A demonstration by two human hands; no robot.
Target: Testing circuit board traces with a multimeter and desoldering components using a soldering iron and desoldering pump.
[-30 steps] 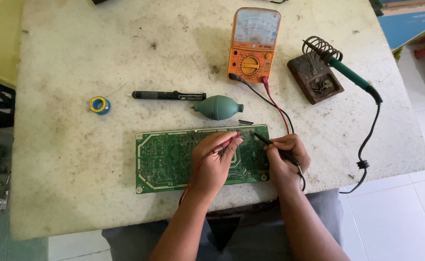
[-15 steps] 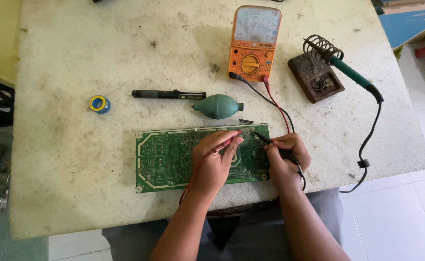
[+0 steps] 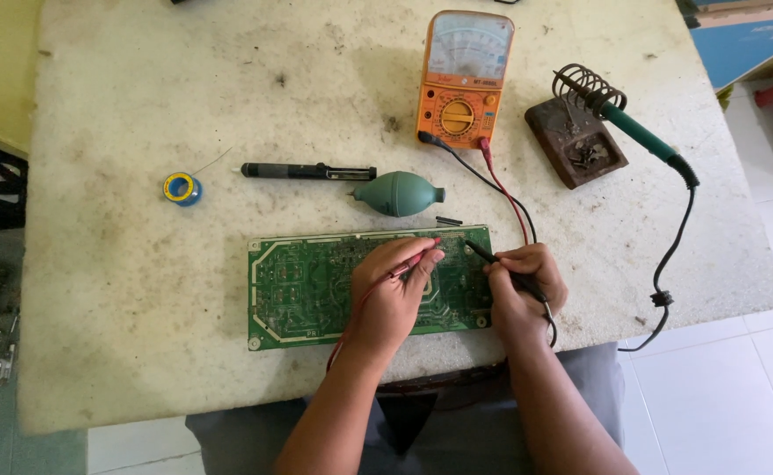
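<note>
Both bare forearms reach up from the bottom edge, close together. The left hand [image 3: 391,295] lies palm down, fingers curled in a pinch; the right hand [image 3: 523,286] is closed in a pen-like grip.

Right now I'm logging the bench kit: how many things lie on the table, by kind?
Circuit board: 1
Multimeter: 1
Test probes, red and black, in the hands: 2
Soldering iron: 1
Iron stand: 1
Desoldering pump: 1
Blower bulb: 1
Solder spool: 1
Total: 9
</note>
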